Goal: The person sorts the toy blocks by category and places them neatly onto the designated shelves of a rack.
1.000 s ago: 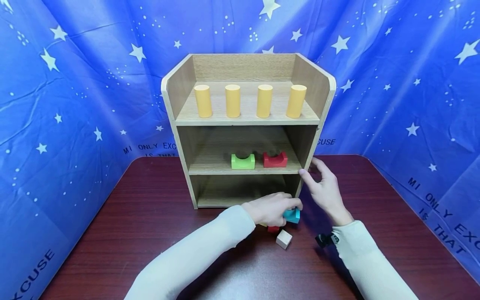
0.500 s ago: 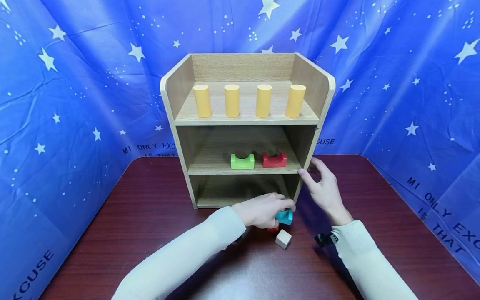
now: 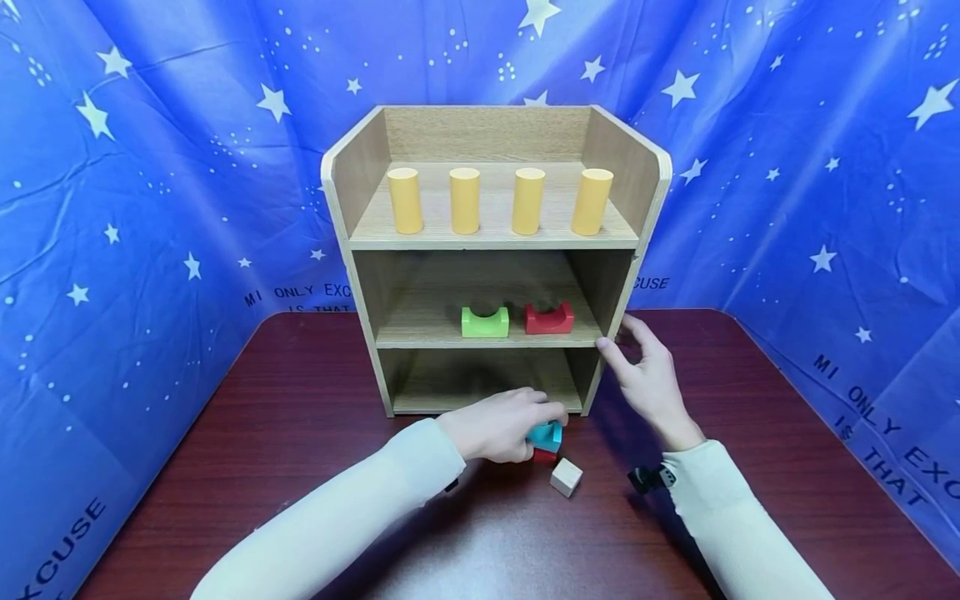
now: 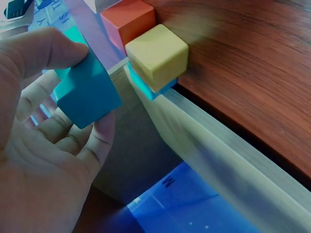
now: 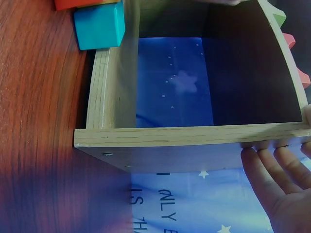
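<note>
My left hand [image 3: 502,423] pinches a teal block with a rounded notch [image 3: 551,435], in front of the shelf's bottom opening. In the left wrist view the thumb and fingers lie on opposite sides of this teal block [image 4: 90,87]. Close by on the table sit a red cube [image 4: 129,19], a yellow cube [image 4: 158,56] and a blue block [image 4: 150,88] partly hidden by the yellow one. My right hand [image 3: 652,379] touches the right side panel of the wooden shelf [image 3: 495,343]. Its thumb is at the front edge, and fairly straight fingers [image 5: 272,170] rest against the panel's outer face.
Several yellow cylinders [image 3: 465,202] stand in a row on the top level. A green notched block [image 3: 485,323] and a red notched block [image 3: 549,319] sit on the middle level. A pale wooden cube [image 3: 566,477] lies on the dark red table [image 3: 300,467]. Starry blue cloth surrounds it.
My left hand has moved left with the teal block, along the shelf's front. The right hand stays at the side panel, and the shelf's pieces have not moved.
</note>
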Available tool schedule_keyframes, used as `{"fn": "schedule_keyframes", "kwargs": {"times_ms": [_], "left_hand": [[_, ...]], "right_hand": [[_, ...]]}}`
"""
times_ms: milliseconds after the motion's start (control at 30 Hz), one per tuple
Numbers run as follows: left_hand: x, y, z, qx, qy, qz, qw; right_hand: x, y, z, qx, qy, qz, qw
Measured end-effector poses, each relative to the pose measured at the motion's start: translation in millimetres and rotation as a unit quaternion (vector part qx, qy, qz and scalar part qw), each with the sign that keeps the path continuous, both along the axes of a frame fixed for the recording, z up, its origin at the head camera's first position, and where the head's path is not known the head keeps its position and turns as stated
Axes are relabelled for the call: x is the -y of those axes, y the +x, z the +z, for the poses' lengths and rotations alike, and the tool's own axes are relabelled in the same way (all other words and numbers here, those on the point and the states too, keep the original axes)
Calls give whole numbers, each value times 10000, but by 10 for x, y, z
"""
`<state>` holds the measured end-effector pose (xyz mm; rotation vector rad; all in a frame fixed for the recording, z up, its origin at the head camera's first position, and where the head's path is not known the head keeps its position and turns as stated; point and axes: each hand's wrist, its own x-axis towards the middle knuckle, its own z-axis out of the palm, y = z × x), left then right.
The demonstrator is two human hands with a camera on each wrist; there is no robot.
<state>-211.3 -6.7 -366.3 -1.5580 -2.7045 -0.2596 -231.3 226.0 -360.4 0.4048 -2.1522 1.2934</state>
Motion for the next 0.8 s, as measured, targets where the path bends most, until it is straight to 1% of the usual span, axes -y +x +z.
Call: {"fn": "schedule_keyframes", "kwargs": {"times_ms": [100,167,233,300,533,633,800], "left_hand": [[63,19,-6,-97,70,29,9999],[102,36,2,-98,90,67,9999],[142,51,7,-74,103,98,9999],[182,67,13,-56,104,132,9998],[328,84,0,-120,225,202,9995],[390,88,-3,-116,282,264,9992],[491,104,-16,-43,304,434,9986]], "right_hand": [[65,97,117,-19,5,7,10000],[108,163,192,-8,27,-22,10000],[124,188,215,-10,70,-75,9999],[110,166,186,-11,67,-90,9999],[-20,-20,-27,-7,53,-99,9999],[-34,-39,-51,-49,49,-60,10000],[-31,-48,-56,2,24,-19,10000]]}}
